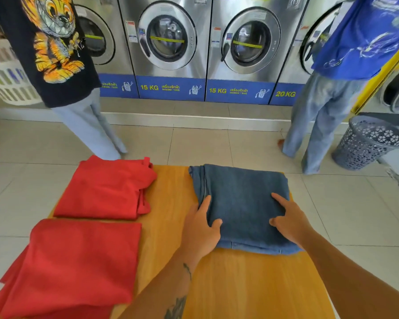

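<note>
A folded pair of blue jeans point(242, 199) lies on the far right part of a wooden table point(240, 284). My left hand point(200, 231) sits at the jeans' near left edge, thumb on top and fingers straight along the side. My right hand point(290, 222) rests flat on the near right part of the jeans, with forefinger and thumb spread on the denim. Neither hand lifts the cloth.
Two folded red garments lie on the table's left, one far point(106, 189) and one near point(78, 261). Beyond the table, two people point(55, 42) point(359, 38) stand before a row of washing machines point(168, 38). A grey basket point(366, 143) leans on the right; a white basket point(9, 84) is far left.
</note>
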The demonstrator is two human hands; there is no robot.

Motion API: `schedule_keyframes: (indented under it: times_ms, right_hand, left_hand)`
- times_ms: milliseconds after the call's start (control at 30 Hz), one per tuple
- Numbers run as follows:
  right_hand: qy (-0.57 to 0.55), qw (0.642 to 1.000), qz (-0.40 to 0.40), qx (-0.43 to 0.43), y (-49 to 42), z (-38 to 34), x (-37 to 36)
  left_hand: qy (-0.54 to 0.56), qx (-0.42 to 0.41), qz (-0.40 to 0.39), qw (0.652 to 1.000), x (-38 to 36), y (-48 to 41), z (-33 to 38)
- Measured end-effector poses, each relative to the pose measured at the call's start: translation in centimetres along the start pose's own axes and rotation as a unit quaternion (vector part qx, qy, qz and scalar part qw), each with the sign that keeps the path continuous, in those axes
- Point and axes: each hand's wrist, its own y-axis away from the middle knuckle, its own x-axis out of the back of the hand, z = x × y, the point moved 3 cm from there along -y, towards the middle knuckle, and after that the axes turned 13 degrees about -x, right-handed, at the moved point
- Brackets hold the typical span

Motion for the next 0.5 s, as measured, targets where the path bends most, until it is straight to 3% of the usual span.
schedule_keyframes:
  times_ms: [133,233,500]
  right_hand:
    - [0.125,0.992,0.016,-0.026,2.3,-0.8,0.3]
    - [0.183,0.981,0.028,-0.059,5.0,-1.2,0.6]
    - [0.019,0.993,-0.097,0.066,16.1,-3.5,0.3]
  left_hand:
    - [0.025,0.027,-0.043,0.998,1.4,0.6,0.6]
    - [0.006,0.033,-0.017,0.999,3.9,2.2,1.4]
    - [0.029,0.024,0.106,0.994,11.1,12.3,4.5]
